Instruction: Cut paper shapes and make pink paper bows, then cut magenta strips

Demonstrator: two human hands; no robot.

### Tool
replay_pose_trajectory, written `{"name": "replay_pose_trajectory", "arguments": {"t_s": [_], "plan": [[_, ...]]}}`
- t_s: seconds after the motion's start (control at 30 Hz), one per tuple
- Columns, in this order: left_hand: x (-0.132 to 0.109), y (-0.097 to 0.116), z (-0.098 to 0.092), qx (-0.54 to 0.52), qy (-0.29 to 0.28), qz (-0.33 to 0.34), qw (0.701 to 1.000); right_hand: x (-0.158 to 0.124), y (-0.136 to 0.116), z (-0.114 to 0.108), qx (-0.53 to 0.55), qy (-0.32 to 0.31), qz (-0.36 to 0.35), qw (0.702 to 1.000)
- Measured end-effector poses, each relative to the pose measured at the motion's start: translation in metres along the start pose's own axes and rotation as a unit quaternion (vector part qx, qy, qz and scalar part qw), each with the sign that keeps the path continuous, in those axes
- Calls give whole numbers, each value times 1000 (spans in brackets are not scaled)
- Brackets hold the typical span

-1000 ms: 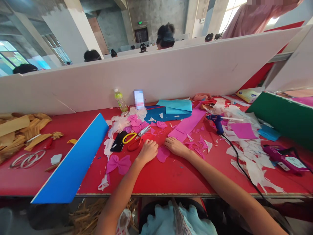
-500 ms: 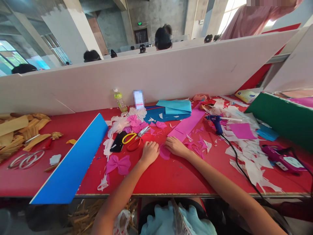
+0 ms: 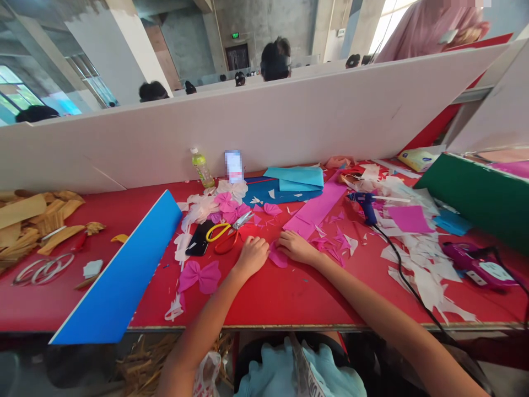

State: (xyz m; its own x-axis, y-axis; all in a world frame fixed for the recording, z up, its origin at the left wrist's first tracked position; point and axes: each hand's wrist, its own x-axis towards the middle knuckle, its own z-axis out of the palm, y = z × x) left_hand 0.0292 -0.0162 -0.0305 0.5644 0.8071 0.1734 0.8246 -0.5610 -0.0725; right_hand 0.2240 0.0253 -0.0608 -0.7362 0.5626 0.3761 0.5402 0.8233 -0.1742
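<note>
A small rounded piece of pink crepe paper [image 3: 278, 258] lies between my two hands, just above the red tabletop. My right hand [image 3: 296, 247] has closed fingers on its upper right edge. Close to its left side is my left hand [image 3: 253, 255], fingers curled; whether they pinch anything is hidden. Scissors [image 3: 242, 220] with one yellow and one red handle lie beside my left hand, partly over a black phone [image 3: 200, 239]. A pink paper bow [image 3: 200, 277] rests left of my left forearm. Beyond my right hand stretches a long pink paper strip [image 3: 316, 210].
A blue board [image 3: 128, 281] stands on the left, a green one [image 3: 475, 204] on the right. A glue gun [image 3: 365, 207] with a black cable lies among white scraps [image 3: 425, 270]. A bottle [image 3: 202, 169] and a lit phone [image 3: 234, 166] stand by the white partition [image 3: 248, 127].
My hands stay nearly in place, with the pink piece still between them. Its left edge shows slightly more beside my left fingers. Behind the partition, the person in pink has lowered an arm.
</note>
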Motion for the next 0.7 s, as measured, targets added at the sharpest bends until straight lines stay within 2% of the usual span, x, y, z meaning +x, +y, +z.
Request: {"name": "replay_pose_trajectory", "arguments": {"t_s": [0.7], "plan": [[3, -10, 6, 29, 5, 50, 998, 0, 9, 9, -28, 3, -6, 1000]]}}
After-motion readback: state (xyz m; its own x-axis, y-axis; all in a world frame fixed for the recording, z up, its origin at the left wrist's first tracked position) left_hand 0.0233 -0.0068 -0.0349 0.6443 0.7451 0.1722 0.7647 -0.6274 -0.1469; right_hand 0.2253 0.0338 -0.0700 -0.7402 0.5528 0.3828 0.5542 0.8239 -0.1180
